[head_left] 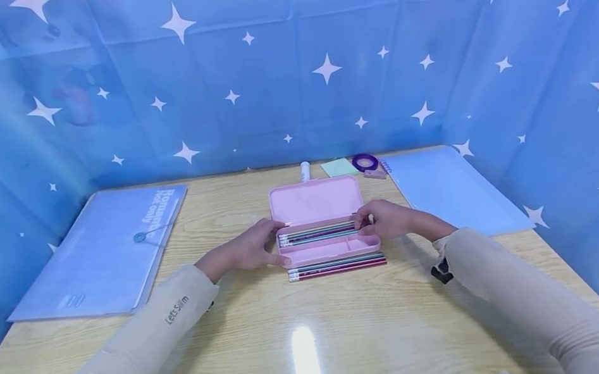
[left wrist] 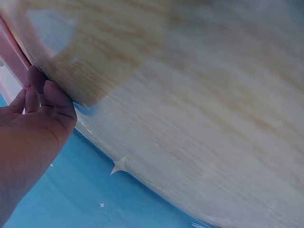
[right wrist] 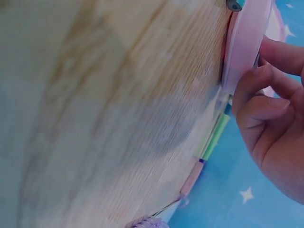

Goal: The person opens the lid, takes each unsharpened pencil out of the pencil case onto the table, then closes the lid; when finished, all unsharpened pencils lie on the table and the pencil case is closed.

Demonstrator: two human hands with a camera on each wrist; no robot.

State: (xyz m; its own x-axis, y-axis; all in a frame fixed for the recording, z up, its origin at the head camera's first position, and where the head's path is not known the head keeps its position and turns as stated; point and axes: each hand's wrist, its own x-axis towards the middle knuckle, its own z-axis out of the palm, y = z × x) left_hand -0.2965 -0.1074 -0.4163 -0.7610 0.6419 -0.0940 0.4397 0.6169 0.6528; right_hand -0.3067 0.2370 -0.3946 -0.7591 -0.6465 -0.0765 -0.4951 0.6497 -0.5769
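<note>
An opened pink pencil case [head_left: 315, 200] lies on the table, its lid tipped back toward the curtain. Several dark and coloured pencils [head_left: 317, 234] with white-tipped ends fill its rear compartment. My left hand [head_left: 253, 244] holds the case's left end, thumb at the front corner and fingers at the back. Over the right end reaches my right hand [head_left: 387, 219], its thumb and forefinger pinching at the pencils' ends; the exact contact is hidden. In the right wrist view the other fingers [right wrist: 266, 111] curl outside the case wall. More pencils [head_left: 339, 266] lie just in front of the case.
At left lies a translucent document folder [head_left: 96, 254]; at right, a pale spiral notebook [head_left: 449, 188]. Behind the case are a white tube [head_left: 305, 171], green sticky notes [head_left: 338, 168], a purple tape roll [head_left: 356, 165] and a small pink block [head_left: 375, 174]. Starry blue curtains [head_left: 263, 90] border the table.
</note>
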